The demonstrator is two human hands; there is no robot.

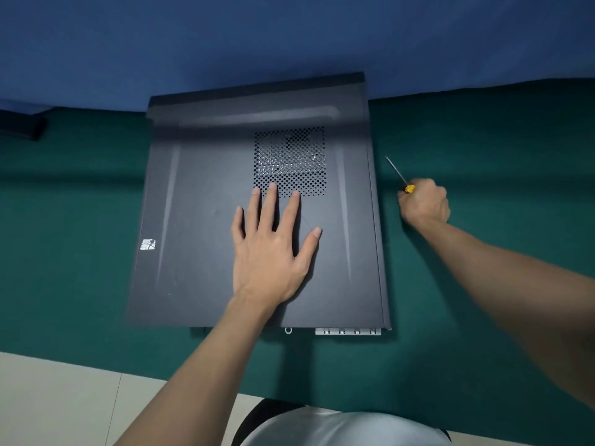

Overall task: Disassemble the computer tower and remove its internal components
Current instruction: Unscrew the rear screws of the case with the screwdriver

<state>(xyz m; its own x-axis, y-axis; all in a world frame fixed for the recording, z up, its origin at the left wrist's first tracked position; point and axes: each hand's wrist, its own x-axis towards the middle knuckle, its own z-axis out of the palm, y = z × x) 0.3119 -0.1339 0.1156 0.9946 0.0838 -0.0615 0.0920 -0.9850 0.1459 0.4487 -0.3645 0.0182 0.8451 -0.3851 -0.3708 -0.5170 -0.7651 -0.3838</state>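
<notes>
A dark grey computer tower (199, 201) lies on its side on the green table, its closed side panel facing up with a perforated vent grid (289, 156) near the far middle. My left hand (270, 246) rests flat on the panel, fingers spread, fingertips at the vent's near edge. To the right of the case, my right hand (425, 204) is closed around a screwdriver (399, 175) with a yellow handle; its thin metal shaft points up and to the left, away from me.
The green table cover (499, 140) extends around the case. A blue backdrop (289, 37) stands behind. A dark object (22, 125) sits at the far left edge. Metal rear brackets (347, 331) show at the case's near side. Pale floor (64, 400) lies below the table edge.
</notes>
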